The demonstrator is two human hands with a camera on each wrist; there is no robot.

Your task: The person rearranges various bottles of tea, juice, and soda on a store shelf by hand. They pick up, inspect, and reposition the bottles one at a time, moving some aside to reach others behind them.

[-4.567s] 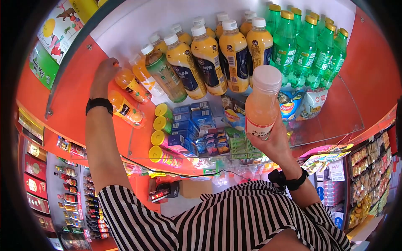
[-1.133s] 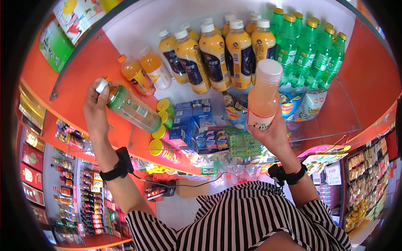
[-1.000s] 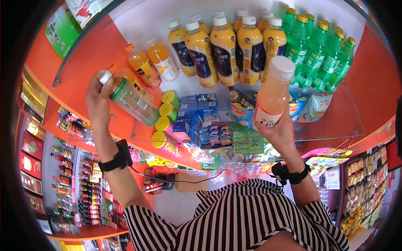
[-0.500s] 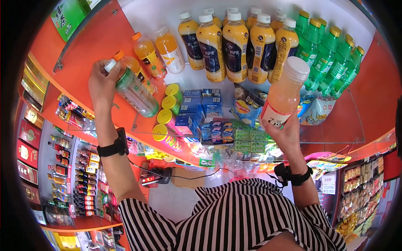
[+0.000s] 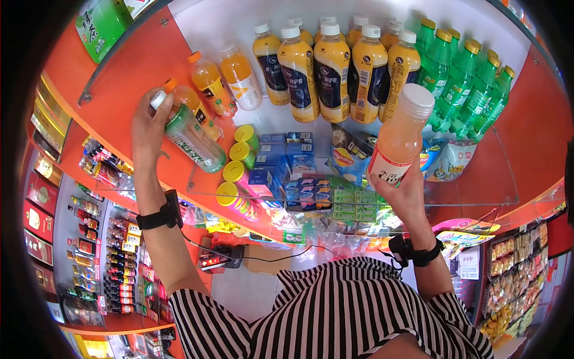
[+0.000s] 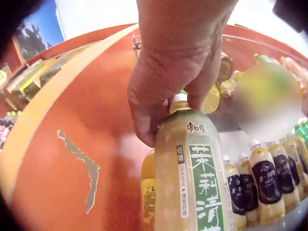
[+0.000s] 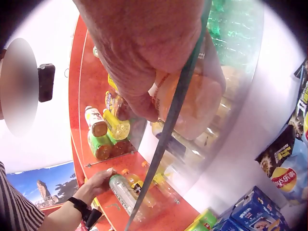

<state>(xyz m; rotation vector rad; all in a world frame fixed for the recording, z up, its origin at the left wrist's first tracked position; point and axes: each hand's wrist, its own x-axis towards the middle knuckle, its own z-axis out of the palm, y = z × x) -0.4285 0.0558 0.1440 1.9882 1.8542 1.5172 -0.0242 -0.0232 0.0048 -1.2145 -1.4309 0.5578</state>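
Note:
In the head view my left hand (image 5: pixel 148 128) grips a green-labelled jasmine tea bottle (image 5: pixel 196 142) by the neck, just below its white cap. The tea bottle stands at the left front of the red shelf, overlapping an orange juice bottle (image 5: pixel 206 116) behind it. Its label faces the left wrist camera. My right hand (image 5: pixel 408 194) holds a peach-coloured drink bottle (image 5: pixel 397 140) round its lower part, white cap up, over the shelf front. In the right wrist view, the glass edge crosses in front of this bottle (image 7: pixel 192 103).
Two more orange drink bottles (image 5: pixel 213 87) stand behind. Yellow bottles (image 5: pixel 330 78) with dark labels and green soda bottles (image 5: pixel 439 69) line the back. Yellow-lidded tubs (image 5: pixel 238 170), blue boxes (image 5: pixel 269 158) and snack bags (image 5: pixel 350 152) fill the tier below, behind a glass edge (image 5: pixel 359 205).
My left hand has left an orange juice bottle's cap and taken the tea bottle from beside the yellow bottles to the left front. My right hand keeps holding its bottle.

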